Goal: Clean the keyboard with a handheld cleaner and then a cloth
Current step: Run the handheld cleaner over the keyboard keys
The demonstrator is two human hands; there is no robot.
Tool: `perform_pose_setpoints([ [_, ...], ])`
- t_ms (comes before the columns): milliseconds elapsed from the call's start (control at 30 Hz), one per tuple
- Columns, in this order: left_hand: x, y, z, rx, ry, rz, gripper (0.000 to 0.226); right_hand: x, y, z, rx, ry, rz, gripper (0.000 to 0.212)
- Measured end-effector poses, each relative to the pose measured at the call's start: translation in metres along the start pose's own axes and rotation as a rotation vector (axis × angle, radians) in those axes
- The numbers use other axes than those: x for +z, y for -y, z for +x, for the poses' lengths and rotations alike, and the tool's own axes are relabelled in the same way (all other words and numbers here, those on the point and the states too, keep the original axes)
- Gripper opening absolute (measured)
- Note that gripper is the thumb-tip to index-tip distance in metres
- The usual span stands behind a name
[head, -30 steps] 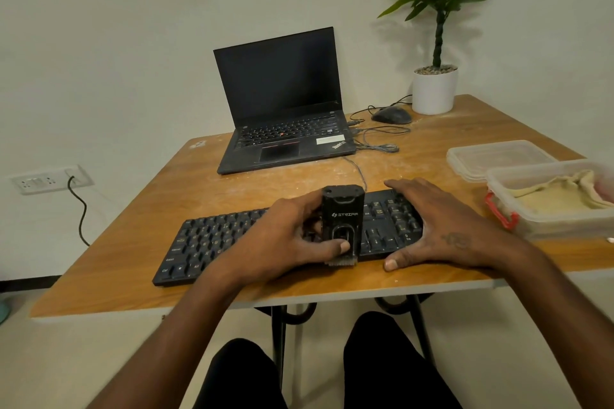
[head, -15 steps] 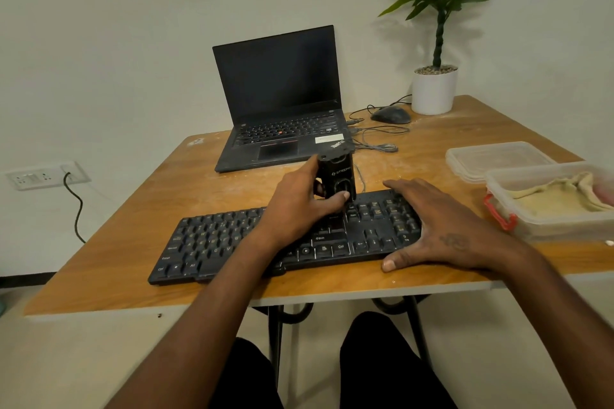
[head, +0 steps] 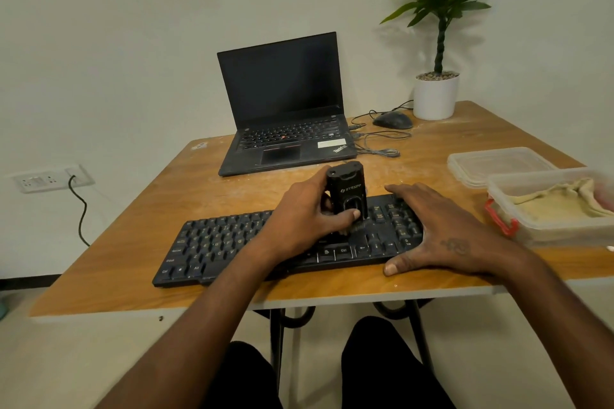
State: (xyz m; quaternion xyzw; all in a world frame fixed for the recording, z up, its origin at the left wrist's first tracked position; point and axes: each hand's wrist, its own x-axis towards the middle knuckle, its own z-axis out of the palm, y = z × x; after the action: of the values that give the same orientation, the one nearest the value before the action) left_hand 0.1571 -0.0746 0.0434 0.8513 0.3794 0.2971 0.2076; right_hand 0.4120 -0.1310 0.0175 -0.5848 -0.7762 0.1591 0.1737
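A black keyboard (head: pixel 219 242) lies near the front edge of the wooden table (head: pixel 133 242). My left hand (head: pixel 299 219) grips a black handheld cleaner (head: pixel 347 191) upright, its brush end down on the keys right of the keyboard's middle. My right hand (head: pixel 442 236) lies flat with fingers spread over the keyboard's right end, hiding the number pad. A beige cloth (head: pixel 558 201) sits inside a clear plastic box (head: pixel 545 229) at the right edge of the table.
An open black laptop (head: pixel 285 123) stands behind the keyboard. A mouse (head: pixel 392 119) with cables and a white potted plant (head: pixel 436 95) are at the back right. A clear lid (head: pixel 498 164) lies behind the box. My knees show under the table.
The cleaner went from the keyboard's front edge to its far edge, then came back toward me onto the middle rows. My right hand stayed in place on the keyboard.
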Motion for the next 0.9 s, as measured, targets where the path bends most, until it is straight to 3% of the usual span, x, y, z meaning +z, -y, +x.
perform_pose_setpoints([
  [267,0.004,0.01,0.033,-0.027,-0.042,0.104,0.06,-0.001,0.001,0.0,-0.009,-0.002,0.004,0.133],
  [700,-0.004,-0.026,-0.026,-0.009,0.192,-0.09,0.059,0.002,-0.002,0.001,0.011,0.0,0.0,0.136],
  [900,0.005,-0.023,-0.011,0.025,0.099,-0.016,0.061,0.001,-0.003,0.001,0.017,0.001,-0.002,0.136],
])
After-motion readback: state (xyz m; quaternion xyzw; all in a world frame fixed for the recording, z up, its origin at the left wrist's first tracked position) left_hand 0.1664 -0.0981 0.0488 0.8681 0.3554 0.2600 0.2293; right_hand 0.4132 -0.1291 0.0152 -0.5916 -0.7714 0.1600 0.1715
